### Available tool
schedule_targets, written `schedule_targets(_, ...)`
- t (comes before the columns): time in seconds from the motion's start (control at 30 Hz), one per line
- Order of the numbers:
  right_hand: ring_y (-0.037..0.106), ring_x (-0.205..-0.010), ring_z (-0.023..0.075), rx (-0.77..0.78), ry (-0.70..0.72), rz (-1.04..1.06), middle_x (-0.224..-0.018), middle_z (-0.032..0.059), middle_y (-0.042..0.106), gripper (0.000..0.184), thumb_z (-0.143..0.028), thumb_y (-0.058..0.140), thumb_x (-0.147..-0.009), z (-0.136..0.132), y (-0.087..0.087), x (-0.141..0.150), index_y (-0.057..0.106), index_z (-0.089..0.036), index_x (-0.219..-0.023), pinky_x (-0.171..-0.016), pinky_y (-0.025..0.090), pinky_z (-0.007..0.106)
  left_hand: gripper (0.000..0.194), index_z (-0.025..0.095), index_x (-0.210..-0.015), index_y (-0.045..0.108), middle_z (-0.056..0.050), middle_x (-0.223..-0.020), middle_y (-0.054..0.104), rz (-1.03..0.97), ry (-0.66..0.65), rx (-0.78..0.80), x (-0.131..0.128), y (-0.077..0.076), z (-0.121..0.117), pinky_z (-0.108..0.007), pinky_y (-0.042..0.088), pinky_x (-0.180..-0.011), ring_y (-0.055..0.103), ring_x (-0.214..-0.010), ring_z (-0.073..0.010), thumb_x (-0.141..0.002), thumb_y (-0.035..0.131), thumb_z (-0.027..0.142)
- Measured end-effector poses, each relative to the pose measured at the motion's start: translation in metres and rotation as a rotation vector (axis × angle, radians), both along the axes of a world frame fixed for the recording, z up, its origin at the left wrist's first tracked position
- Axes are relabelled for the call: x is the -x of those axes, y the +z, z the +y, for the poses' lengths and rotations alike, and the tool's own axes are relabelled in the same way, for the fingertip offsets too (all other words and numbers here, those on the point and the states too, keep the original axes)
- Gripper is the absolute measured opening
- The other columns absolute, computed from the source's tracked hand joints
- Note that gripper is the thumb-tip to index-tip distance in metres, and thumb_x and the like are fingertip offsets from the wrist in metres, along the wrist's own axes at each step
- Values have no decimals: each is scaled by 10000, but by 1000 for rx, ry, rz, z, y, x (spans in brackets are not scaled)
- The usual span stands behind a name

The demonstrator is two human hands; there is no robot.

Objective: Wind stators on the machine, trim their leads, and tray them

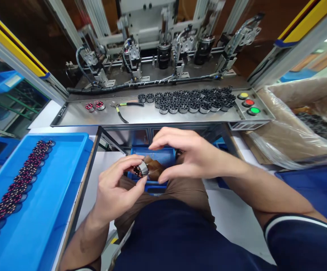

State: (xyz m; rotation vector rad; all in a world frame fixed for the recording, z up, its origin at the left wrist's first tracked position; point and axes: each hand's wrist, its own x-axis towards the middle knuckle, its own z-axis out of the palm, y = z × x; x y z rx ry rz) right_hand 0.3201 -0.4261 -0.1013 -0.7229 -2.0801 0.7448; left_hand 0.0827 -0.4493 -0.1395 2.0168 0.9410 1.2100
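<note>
Over my lap, my left hand (121, 184) grips a small motor stator (142, 169) between thumb and fingers. The stator has a shiny metal ring and copper-coloured windings that face left. To its right is my right hand (183, 154), open, with thumb and fingers spread apart and nothing visible between them. A brown, creased piece (154, 169) shows just behind the stator; I cannot tell what it is. On the metal ledge (141, 117) ahead lie two red-wound stators (95, 106), wire cutters (128, 106) with green-and-black handles, and several black-topped stator cores (191, 101) in rows.
A blue tray (53, 210) at left carries a long row of wound stators (19, 184). Machine fixtures (163, 52) stand behind the ledge. Yellow, red and green buttons (248, 102) are at its right end. A plastic-lined carton (282, 113) with dark parts stands at right.
</note>
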Motion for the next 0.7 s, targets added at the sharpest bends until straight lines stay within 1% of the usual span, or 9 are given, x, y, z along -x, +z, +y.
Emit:
schedule_targets(0.1,611,-878,172,-157,21,72,-905,69,669,172,-326,694,-923,0,-4,24,667,-159,-954,-800,517,329,446,225,-1134,728,-63,-1129,770,39,-1,-62,1,0,0,-329,621,-882,735,-1042,-235,-721,790,67)
schedule_targets(0.17,594,-796,153,-139,-26,148,-816,48,649,176,-282,613,-975,-3,-10,37,656,-159,-857,-753,508,313,479,239,-1161,725,-58,-1136,769,3,6,-61,4,-3,-2,-323,623,-888,737,-1037,-227,-721,790,59)
schedule_targets(0.3,586,-714,128,147,-107,227,-758,21,635,272,-347,632,-960,-4,-19,41,642,-166,-757,-685,491,282,425,239,-1099,758,-79,-1138,769,-111,26,-31,20,-8,-8,-375,634,-906,727,-1082,-263,-713,810,72)
schedule_targets(0.37,584,-681,122,285,-92,191,-734,8,639,298,-385,656,-934,8,-22,39,639,-165,-732,-672,485,277,388,230,-1063,766,-87,-1127,770,-181,61,7,28,-10,-10,-370,641,-886,725,-1088,-266,-713,813,71)
schedule_targets(0.47,611,-715,143,312,-142,125,-782,21,680,267,-409,679,-898,53,-27,47,667,-156,-814,-722,510,303,352,207,-1047,754,-98,-1129,763,-359,143,112,36,-13,-9,-319,642,-852,727,-1088,-251,-727,807,73)
schedule_targets(0.53,651,-889,195,158,-302,25,-978,78,716,286,-387,727,-860,96,-30,60,682,-136,-991,-861,521,353,340,199,-1045,744,-98,-1139,756,-461,186,178,38,-16,-6,-298,637,-852,725,-1091,-241,-731,811,87)
schedule_targets(0.57,644,-1019,231,75,-387,-75,-1114,121,703,378,-377,748,-846,117,-31,68,662,-121,-1110,-944,502,380,337,199,-1047,740,-96,-1146,754,-493,197,208,38,-16,-5,-293,633,-858,723,-1093,-236,-734,815,98)
schedule_targets(0.63,539,-1284,285,-17,-471,-379,-1382,198,583,612,-391,720,-879,153,-34,84,519,-89,-1371,-1090,416,411,312,200,-1041,736,-93,-1158,752,-531,203,255,39,-18,-3,-291,620,-892,719,-1102,-226,-748,814,129)
schedule_targets(0.7,446,-1390,334,-32,-481,-660,-1485,257,475,751,-452,667,-916,176,-36,97,376,-57,-1484,-1140,357,447,260,200,-1024,735,-87,-1151,756,-551,219,269,41,-18,-2,-294,597,-945,717,-1104,-211,-775,799,158)
